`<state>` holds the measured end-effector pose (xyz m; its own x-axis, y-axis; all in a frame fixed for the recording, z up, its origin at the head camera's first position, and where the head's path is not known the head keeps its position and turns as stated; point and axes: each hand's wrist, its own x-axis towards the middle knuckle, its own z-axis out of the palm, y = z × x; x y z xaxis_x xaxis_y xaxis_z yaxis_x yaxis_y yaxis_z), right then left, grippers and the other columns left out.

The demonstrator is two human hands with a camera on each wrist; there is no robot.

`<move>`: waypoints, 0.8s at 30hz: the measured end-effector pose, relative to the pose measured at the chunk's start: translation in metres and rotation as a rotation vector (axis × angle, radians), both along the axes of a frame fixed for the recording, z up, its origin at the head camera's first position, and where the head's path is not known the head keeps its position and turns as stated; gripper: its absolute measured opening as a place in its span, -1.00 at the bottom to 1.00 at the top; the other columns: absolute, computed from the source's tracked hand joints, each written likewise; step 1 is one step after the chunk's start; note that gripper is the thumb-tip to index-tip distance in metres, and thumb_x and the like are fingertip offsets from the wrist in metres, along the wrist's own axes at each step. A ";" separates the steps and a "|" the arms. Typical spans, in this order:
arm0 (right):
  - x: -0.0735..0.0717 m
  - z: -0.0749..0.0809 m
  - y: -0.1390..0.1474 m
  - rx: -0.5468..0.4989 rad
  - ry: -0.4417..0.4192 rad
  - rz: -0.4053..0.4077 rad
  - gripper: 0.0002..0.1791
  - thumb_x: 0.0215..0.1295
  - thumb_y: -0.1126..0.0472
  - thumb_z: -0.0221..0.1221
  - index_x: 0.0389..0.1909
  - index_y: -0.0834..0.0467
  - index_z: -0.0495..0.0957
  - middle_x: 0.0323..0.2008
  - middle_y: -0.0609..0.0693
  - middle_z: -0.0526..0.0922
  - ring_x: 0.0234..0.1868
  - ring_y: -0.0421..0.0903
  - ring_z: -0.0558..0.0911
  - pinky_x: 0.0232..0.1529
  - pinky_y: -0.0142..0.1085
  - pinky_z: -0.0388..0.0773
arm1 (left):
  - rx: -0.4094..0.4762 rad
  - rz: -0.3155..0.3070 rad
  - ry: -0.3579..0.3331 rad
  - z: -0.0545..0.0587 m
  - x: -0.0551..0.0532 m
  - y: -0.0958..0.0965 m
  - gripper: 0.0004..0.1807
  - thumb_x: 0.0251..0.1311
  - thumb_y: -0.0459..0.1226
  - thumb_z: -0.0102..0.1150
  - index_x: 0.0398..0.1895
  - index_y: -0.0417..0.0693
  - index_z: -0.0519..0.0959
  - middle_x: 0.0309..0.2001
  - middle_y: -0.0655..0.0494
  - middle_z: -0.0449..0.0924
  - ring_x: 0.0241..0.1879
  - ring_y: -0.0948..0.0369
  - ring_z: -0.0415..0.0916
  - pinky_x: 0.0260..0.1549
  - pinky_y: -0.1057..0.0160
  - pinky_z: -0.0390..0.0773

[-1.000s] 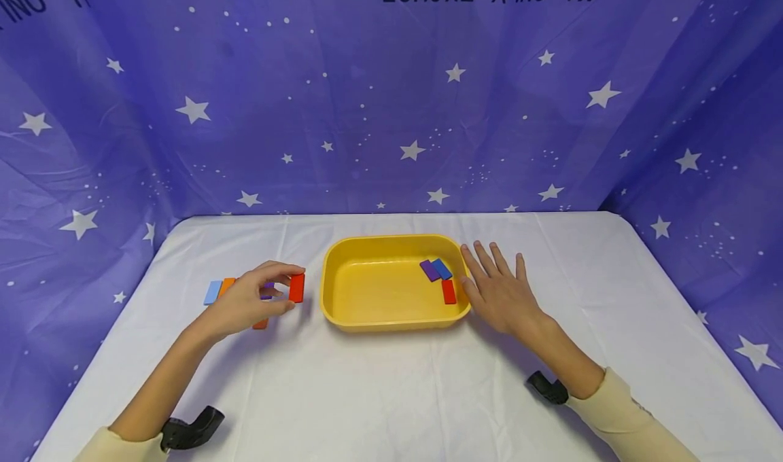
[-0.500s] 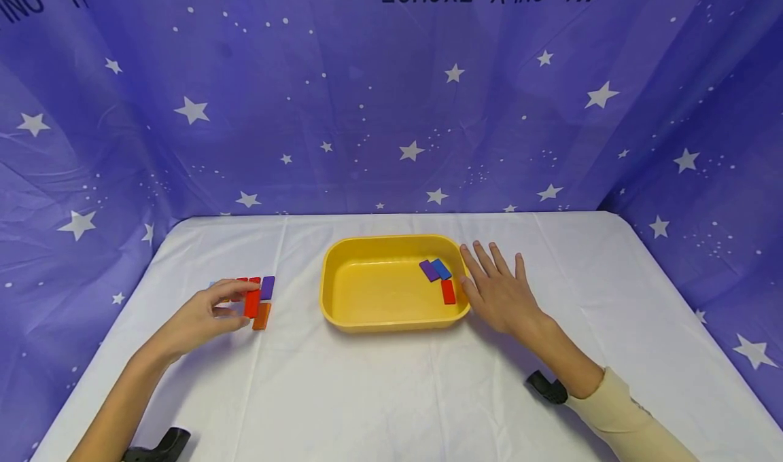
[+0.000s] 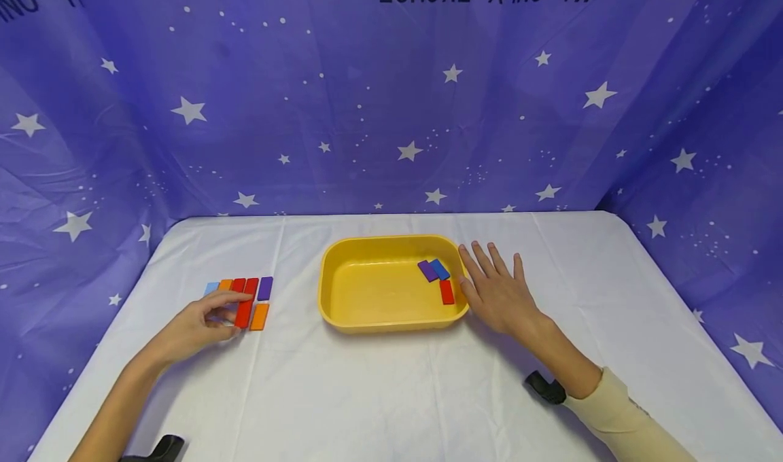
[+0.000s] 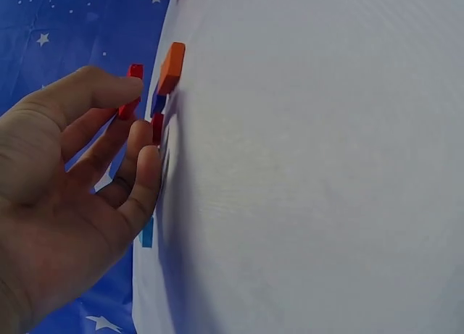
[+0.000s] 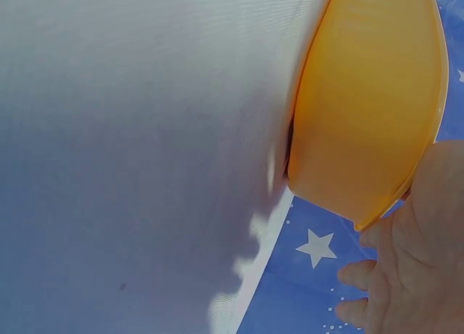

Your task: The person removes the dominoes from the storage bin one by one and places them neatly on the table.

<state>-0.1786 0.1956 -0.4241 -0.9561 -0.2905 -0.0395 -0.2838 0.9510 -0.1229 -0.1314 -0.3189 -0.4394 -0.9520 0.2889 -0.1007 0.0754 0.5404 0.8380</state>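
Note:
My left hand [image 3: 196,326] pinches a red rectangular block [image 3: 243,314] between thumb and fingers, close over the cloth at the left. Just right of that block lies an orange block [image 3: 259,316]. Behind them runs a row of flat blocks: light blue [image 3: 211,288], orange [image 3: 225,285], two red ones, and purple [image 3: 265,288]. In the left wrist view the pinched red block [image 4: 133,95] is seen edge-on near the orange block [image 4: 172,69]. My right hand [image 3: 500,297] has its fingers spread, fingertips at the right rim of a yellow tray [image 3: 361,292].
Inside the tray, toward its right end, lie a purple block [image 3: 427,271], a blue block [image 3: 439,269] and a red block [image 3: 447,292]. White cloth [image 3: 367,394] covers the table. A purple star-patterned curtain [image 3: 367,109] rises behind and at both sides.
My left hand has carried the red block leftward from near the tray and brought it down beside the front orange block. The right hand and the tray keep their places.

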 end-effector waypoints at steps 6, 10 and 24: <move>-0.001 -0.001 0.000 0.000 0.005 0.000 -0.28 0.58 -0.11 -0.21 0.61 0.05 -0.14 0.57 0.16 -0.10 0.55 0.23 -0.21 0.34 0.32 -0.51 | 0.025 0.002 -0.010 -0.007 0.001 -0.004 -0.39 0.13 -0.46 0.33 0.30 -0.29 0.44 -0.13 -0.12 0.51 -0.24 0.14 0.54 -0.30 0.32 0.57; -0.001 -0.002 0.000 0.000 0.008 0.000 -0.28 0.58 -0.12 -0.22 0.61 0.05 -0.14 0.57 0.16 -0.10 0.55 0.23 -0.21 0.34 0.32 -0.52 | 0.032 0.004 0.005 -0.010 0.000 -0.004 -0.38 0.11 -0.48 0.35 0.29 -0.31 0.45 -0.14 -0.12 0.48 -0.26 0.15 0.52 -0.31 0.34 0.56; -0.001 -0.001 0.001 0.001 0.008 0.006 -0.28 0.58 -0.11 -0.22 0.61 0.06 -0.14 0.57 0.17 -0.10 0.55 0.23 -0.20 0.34 0.32 -0.52 | 0.010 -0.014 0.070 -0.014 -0.002 -0.003 -0.40 0.06 -0.47 0.40 0.24 -0.34 0.49 -0.03 -0.13 0.32 -0.32 0.20 0.48 -0.34 0.37 0.54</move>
<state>-0.1791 0.1965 -0.4250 -0.9546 -0.2963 -0.0325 -0.2905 0.9493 -0.1201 -0.1330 -0.3221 -0.4536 -0.9524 0.3032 -0.0310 0.1418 0.5308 0.8355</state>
